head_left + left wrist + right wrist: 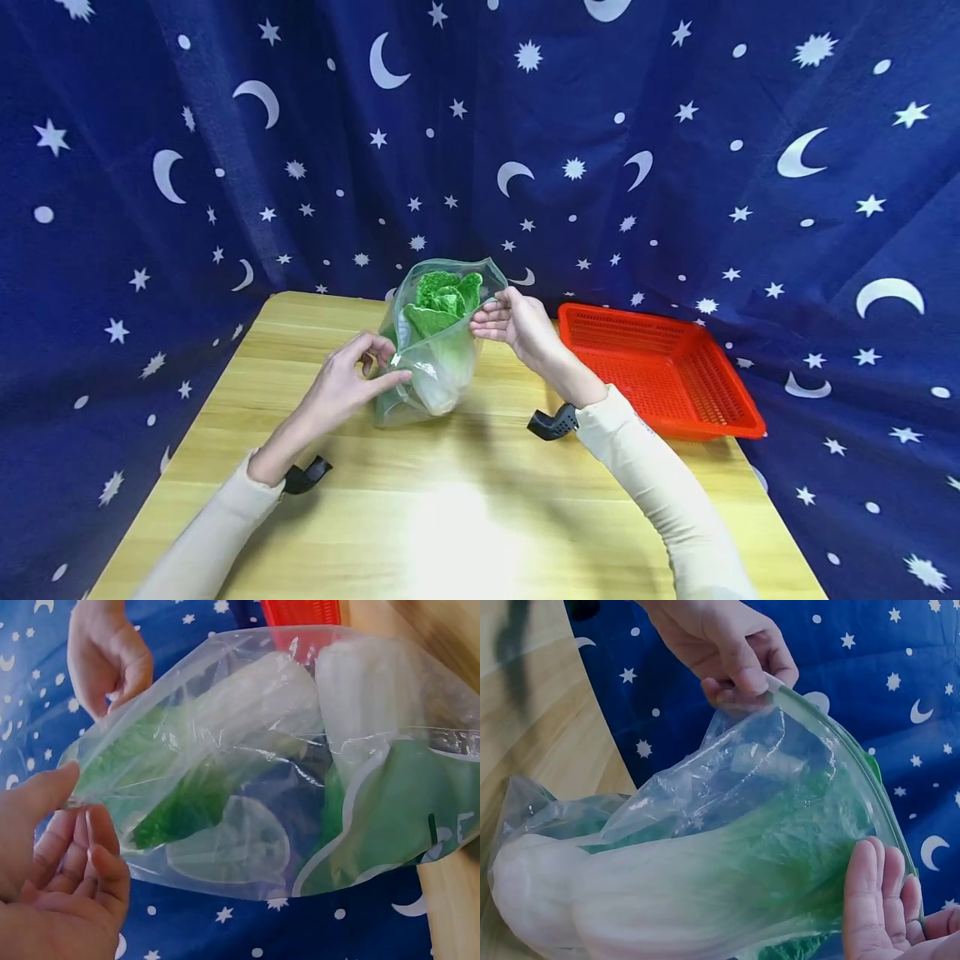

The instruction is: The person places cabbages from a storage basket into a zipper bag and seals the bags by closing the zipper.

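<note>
A clear zip bag (427, 367) with a greenish rim is held upright over the table, its mouth gaping. Inside it a green-leaved napa cabbage (442, 304) shows at the mouth. The left wrist view shows a second pale stalk base (367, 697) beside the first. My left hand (352, 367) pinches the rim at its near-left corner, by a small white slider (774, 684). At the opposite corner my right hand (517, 321) pinches the rim between thumb and fingers, with the fingers (864, 881) stretched along the bag's outside.
To the right a red plastic basket (723, 379) stands on the wooden table (337, 533), reaching past its right edge. A dark blue curtain (480, 208) with white moons and stars hangs behind and beside the table. Black wrist cameras sit under both cuffs.
</note>
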Demonstrator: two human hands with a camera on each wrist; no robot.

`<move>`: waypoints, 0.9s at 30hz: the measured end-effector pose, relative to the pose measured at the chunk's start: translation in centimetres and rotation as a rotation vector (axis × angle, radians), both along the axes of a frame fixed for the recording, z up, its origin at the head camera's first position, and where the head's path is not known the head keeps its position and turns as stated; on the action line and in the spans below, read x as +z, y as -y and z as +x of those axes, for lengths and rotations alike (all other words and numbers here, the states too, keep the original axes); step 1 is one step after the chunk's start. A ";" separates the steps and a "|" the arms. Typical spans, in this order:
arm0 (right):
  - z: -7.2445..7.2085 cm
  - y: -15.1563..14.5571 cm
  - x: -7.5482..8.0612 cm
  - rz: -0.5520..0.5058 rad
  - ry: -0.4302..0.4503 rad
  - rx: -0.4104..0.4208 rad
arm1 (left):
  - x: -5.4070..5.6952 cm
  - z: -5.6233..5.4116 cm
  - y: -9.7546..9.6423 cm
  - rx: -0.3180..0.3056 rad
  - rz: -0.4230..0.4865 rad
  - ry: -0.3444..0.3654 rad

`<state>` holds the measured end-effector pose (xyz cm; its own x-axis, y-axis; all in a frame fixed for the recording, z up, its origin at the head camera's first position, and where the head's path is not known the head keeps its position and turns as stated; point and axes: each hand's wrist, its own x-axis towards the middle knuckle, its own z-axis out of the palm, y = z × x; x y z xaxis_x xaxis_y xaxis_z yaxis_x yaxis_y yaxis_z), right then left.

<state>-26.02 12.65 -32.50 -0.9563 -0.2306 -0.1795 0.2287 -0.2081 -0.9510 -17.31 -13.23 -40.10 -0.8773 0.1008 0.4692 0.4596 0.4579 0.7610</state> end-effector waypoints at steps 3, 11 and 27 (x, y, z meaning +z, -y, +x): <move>0.2 -0.1 0.1 -0.018 0.000 -0.015 | 0.2 -0.3 -0.1 0.023 0.085 0.006; 0.9 -1.1 -0.5 -0.071 0.031 0.007 | 1.5 -3.4 1.7 -0.003 0.322 0.104; 3.5 -1.5 -4.1 -0.225 0.292 0.281 | 8.4 -7.1 0.9 0.013 0.294 -0.147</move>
